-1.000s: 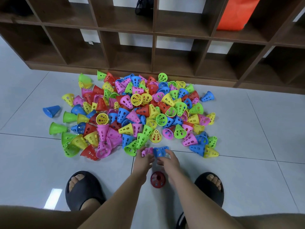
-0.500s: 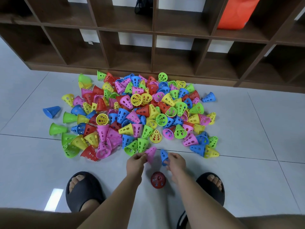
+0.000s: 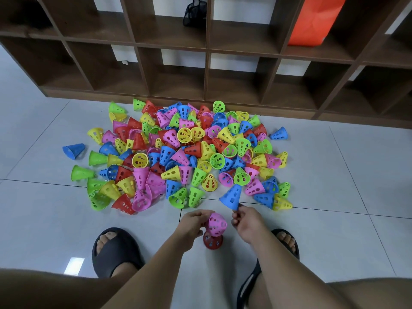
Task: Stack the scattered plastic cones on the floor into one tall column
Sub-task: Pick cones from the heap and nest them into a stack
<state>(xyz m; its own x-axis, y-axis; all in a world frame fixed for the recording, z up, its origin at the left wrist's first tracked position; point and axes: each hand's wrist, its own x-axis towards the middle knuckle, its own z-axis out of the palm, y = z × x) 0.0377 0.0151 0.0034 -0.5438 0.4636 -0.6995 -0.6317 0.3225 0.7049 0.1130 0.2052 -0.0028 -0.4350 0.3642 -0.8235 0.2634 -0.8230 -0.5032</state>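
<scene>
Pink plastic pierced with oval holes: the pink cone [image 3: 215, 224] sits in the left hand [image 3: 191, 224], whose fingers curl round its side. It is directly over a red cone [image 3: 213, 243] that stands wide end down on the pale tiled floor [image 3: 334, 219] between two black slippers [image 3: 116, 253]. The pink one hides the red one's top; whether it is fully seated cannot be told. Just to the right, the right hand [image 3: 247, 223] pinches a blue cone [image 3: 231, 196] by its wide rim, narrow end tilted up and away. This cone is at the near edge of the pile of cones [image 3: 185, 152]. That heap of red, yellow, green, blue and pink pieces lies jumbled in front of a brown wooden shelf unit [image 3: 207, 70]. A lone blue cone [image 3: 73, 150] rests apart on its left.
</scene>
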